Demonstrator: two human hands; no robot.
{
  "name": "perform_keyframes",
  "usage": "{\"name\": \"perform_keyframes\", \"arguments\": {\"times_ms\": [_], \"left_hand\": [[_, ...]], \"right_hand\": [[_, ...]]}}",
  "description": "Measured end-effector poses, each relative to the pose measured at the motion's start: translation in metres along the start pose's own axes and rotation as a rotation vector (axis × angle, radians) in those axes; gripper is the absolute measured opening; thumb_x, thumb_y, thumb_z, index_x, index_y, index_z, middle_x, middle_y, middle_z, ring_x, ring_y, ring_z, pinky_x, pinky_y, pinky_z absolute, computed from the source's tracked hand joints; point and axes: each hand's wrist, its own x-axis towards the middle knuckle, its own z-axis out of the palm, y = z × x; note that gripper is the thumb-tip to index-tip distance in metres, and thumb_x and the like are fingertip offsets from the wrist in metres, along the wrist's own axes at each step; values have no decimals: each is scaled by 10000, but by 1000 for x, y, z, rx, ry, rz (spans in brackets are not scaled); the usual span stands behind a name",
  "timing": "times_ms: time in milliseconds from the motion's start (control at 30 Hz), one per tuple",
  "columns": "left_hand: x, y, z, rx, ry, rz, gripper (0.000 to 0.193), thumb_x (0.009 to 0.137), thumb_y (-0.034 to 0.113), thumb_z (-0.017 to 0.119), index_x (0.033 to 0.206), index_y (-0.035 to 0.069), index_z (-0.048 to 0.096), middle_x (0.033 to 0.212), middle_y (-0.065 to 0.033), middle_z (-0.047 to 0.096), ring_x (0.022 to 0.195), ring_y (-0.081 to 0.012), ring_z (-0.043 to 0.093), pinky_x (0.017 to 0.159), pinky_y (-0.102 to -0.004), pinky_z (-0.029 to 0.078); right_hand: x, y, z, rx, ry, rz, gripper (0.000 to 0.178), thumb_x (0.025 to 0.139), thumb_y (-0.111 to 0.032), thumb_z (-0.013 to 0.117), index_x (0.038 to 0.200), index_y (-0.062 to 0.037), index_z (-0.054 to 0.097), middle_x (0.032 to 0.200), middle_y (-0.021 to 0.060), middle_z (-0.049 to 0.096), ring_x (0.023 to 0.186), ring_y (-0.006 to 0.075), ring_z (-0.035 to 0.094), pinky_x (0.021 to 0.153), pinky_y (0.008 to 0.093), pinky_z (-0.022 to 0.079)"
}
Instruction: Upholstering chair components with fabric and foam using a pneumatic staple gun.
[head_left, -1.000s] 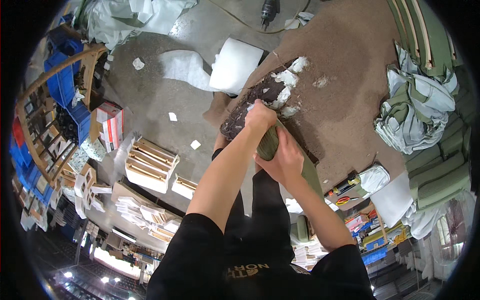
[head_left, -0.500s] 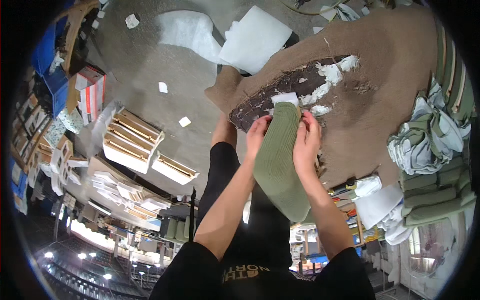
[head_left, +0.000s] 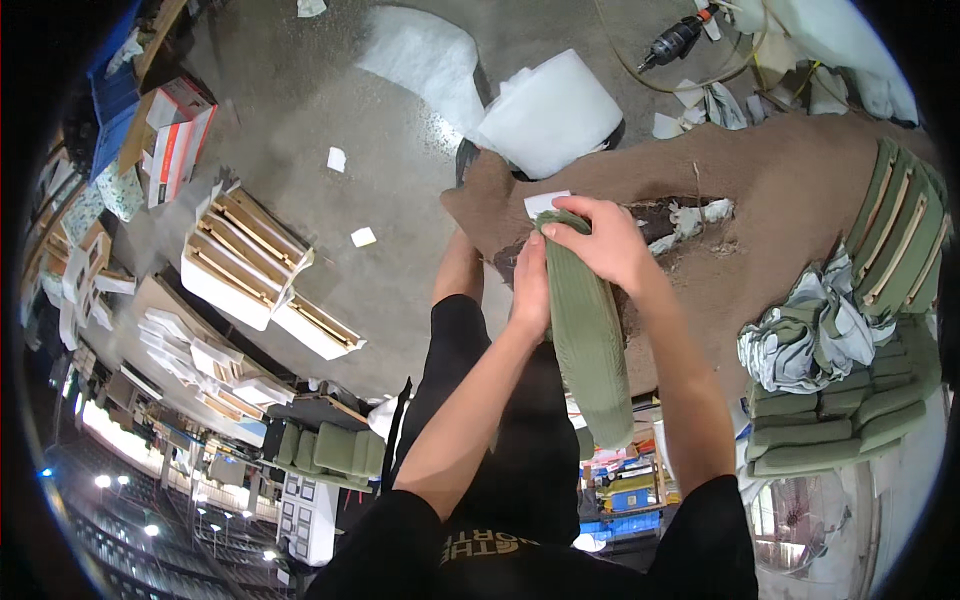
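Note:
A long padded piece in green ribbed fabric (head_left: 590,350) is held on its narrow edge, its near end hanging toward my lap. White padding (head_left: 546,204) sticks out of its far end. My right hand (head_left: 608,243) pinches the fabric at that end, fingers over the top and thumb on the near side. My left hand (head_left: 532,288) is pressed along the left side, fingers together and pointing up. Beneath lies a brown fabric-covered work surface (head_left: 790,190), torn open in the middle with white stuffing (head_left: 690,222) showing.
Green and white fabric covers (head_left: 810,330) lie heaped at right, near green padded pieces (head_left: 840,425) and green slatted panels (head_left: 905,225). White padding sheets (head_left: 550,115) and a power tool (head_left: 678,40) with a hose are on the far floor. Wooden-slatted white frames (head_left: 245,265) stand left.
The green piece has turned from its broad face onto its narrow edge. My right hand has moved from its right side over the far end. The view has shifted.

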Motion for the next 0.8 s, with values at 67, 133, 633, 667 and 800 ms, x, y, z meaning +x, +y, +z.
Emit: {"name": "perform_keyframes", "arguments": {"times_ms": [67, 133, 633, 667, 800], "left_hand": [[4, -9, -3, 136, 98, 77, 463, 1042, 422, 377, 1198, 18, 540, 1066, -122, 610, 966, -225, 556, 915, -363, 427], [6, -14, -3, 252, 140, 114, 473, 1041, 425, 379, 1195, 7, 537, 1074, -167, 610, 961, -239, 544, 914, -377, 414], [68, 56, 18, 419, 394, -32, 482, 950, 409, 539, 788, -23, 680, 746, -189, 659, 741, -292, 627, 729, -417, 488], [72, 63, 20, 553, 370, 29, 462, 935, 415, 530, 799, 0, 680, 789, -246, 661, 772, -397, 654, 739, -468, 489], [82, 79, 27, 609, 335, -94, 432, 942, 402, 493, 834, 43, 708, 877, -247, 679, 882, -458, 635, 793, -510, 492]], "right_hand": [[3, -18, -8, -240, -58, 0, 361, 851, -275, 671, 1122, -38, 693, 1056, 186, 689, 1073, 336, 628, 925, 400, 498], [10, -33, -8, -496, -84, -34, 356, 845, -299, 681, 1085, -39, 707, 993, 182, 698, 1013, 325, 656, 897, 410, 512], [85, -7, 46, -846, 87, 29, 319, 953, -379, 523, 842, -110, 654, 748, 195, 679, 712, 399, 679, 626, 502, 537], [89, -6, 43, -835, 51, 22, 319, 953, -379, 523, 842, -110, 654, 748, 195, 679, 712, 399, 679, 626, 502, 537], [100, -6, 38, -777, 98, 190, 314, 954, -395, 520, 935, -125, 680, 843, 176, 701, 795, 411, 675, 709, 512, 530]]}}
